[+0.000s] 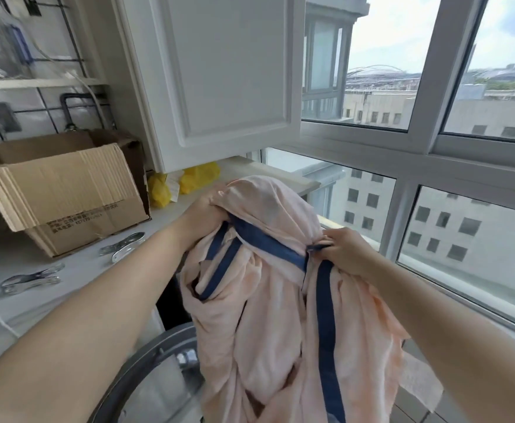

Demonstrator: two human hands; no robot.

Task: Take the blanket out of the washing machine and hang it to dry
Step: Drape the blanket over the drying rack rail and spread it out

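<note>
The left hand grips the bunched pink blanket high at 11 o'clock; the right hand pinches its blue edge at 3 o'clock, probably to find a border for hanging.

Blanket hangs centre, between the hands: left hand, right hand. Washer door below. On the table, left: box behind clips. Window right.

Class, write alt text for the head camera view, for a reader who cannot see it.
Two bare hands, left hand and right hand, grip a bunched pink blanket with blue trim above an open washing machine door, beside a counter and large windows.
</note>
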